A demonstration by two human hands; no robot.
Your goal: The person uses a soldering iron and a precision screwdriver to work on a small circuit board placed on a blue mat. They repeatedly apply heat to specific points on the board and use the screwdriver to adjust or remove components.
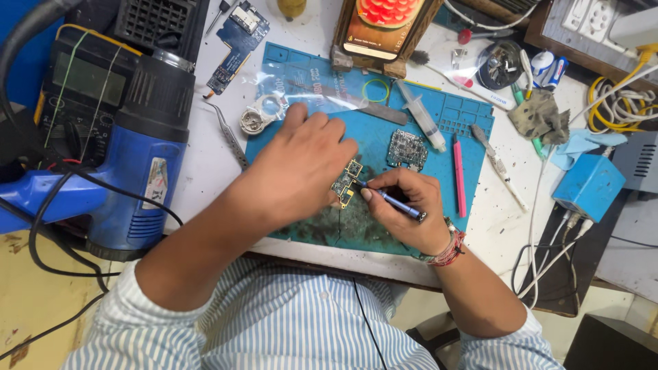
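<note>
left hand (301, 164): fingers pressed flat on small circuit board (347, 183), pinning it to blue work mat (473, 113). right hand (404, 205): fingers closed around blue-handled tool (396, 202), tip at board edge. work mid-course; second board (406, 149) untouched just beyond.

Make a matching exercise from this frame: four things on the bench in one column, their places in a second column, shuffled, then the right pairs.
Things:
1. small circuit board
2. syringe
3. pink tool
4. heat gun

Places:
A. left of the blue mat, off it
B. between the two hands, on the mat
C. upper mat, lying diagonally
D. right side of the mat, lying lengthwise

Pairs: 1-B, 2-C, 3-D, 4-A
</note>
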